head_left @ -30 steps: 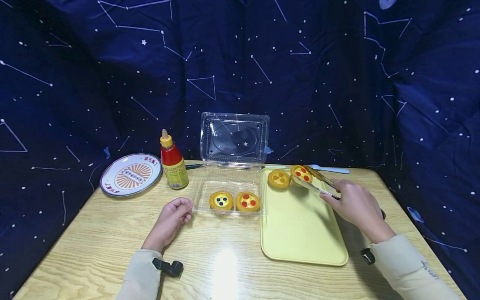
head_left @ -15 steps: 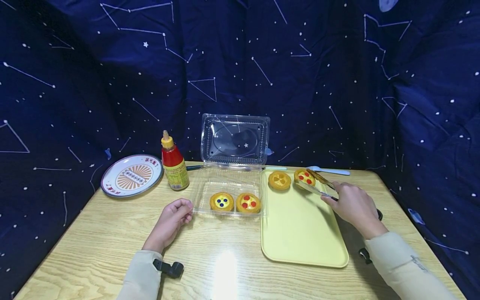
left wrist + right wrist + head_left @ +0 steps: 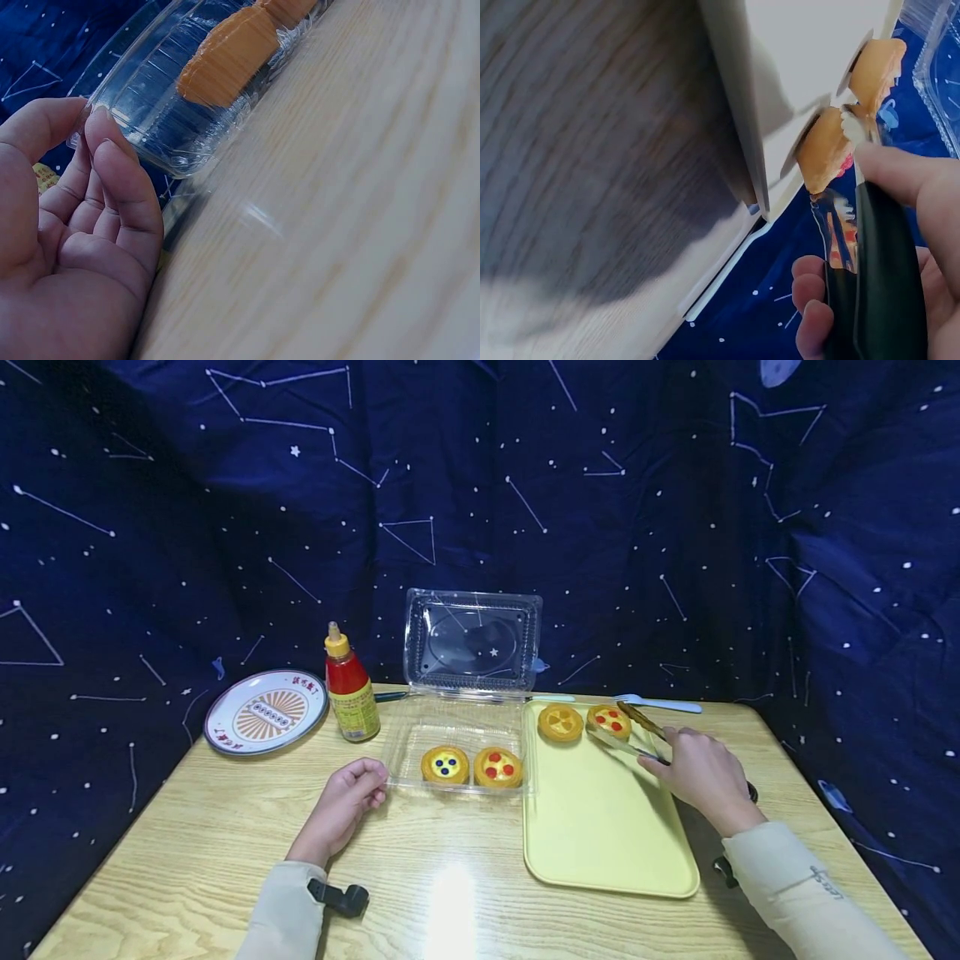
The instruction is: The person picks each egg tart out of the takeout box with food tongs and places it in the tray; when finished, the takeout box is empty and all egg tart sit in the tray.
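In the head view, my left hand [image 3: 347, 802] pinches the front left corner of an open clear plastic food box [image 3: 453, 720]. Thumb and fingertips meet on its rim in the left wrist view. Inside the box sit a blue-dotted egg tart [image 3: 445, 765] and a red-dotted one [image 3: 498, 768]. My right hand [image 3: 702, 774] grips black-handled metal tongs [image 3: 889, 274], whose spread tips lie either side of another red-dotted tart [image 3: 609, 721]. That tart is at the far end of a yellow tray [image 3: 607, 835], right of a plain-topped tart [image 3: 560, 723].
A red sauce bottle [image 3: 351, 689] with a yellow cap stands left of the box, and a round patterned plate [image 3: 232, 714] is farther left. Behind the tray lies a light blue fork [image 3: 663, 703]. The box's raised lid [image 3: 472, 639] stands before a dark starry curtain [image 3: 637, 527].
The right hand's tongs have lowered the red-dotted tart from a tilt to flatter on the tray, slightly right, and their tips have spread. The left hand keeps its pinch on the box.
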`<action>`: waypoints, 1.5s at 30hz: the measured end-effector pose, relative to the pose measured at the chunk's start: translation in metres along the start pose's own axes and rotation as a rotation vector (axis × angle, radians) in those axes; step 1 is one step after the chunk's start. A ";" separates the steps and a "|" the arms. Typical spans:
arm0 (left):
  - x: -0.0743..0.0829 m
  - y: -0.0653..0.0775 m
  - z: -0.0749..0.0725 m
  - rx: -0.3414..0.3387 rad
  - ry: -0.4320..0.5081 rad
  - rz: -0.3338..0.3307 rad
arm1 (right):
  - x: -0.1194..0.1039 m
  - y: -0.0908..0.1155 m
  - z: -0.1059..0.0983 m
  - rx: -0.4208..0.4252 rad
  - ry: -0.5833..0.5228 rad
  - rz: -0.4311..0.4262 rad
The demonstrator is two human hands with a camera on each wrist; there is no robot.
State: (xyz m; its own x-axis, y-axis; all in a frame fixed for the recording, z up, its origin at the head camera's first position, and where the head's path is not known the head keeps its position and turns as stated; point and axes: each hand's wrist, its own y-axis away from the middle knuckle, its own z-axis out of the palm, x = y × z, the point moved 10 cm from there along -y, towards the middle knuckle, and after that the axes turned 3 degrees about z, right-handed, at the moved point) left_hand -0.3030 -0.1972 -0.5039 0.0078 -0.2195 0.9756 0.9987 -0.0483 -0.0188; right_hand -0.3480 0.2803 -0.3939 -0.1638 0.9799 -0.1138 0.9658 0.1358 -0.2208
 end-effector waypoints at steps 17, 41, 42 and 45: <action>-0.001 0.002 -0.003 0.005 -0.013 -0.007 | -0.006 0.011 -0.018 -0.004 -0.068 0.025; 0.000 0.000 -0.001 0.001 0.008 0.002 | -0.069 0.024 -0.035 0.122 -0.182 -0.143; 0.000 0.000 -0.001 0.002 0.009 0.001 | -0.072 0.024 -0.036 0.129 -0.181 -0.153; 0.000 -0.001 -0.001 0.004 0.011 0.001 | -0.080 0.024 -0.038 0.136 -0.181 -0.172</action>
State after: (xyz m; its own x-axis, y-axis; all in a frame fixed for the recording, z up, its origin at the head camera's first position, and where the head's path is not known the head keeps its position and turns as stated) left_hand -0.3037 -0.1980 -0.5040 0.0078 -0.2299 0.9732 0.9989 -0.0439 -0.0183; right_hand -0.3044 0.2106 -0.3533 -0.3679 0.9004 -0.2322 0.8870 0.2648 -0.3784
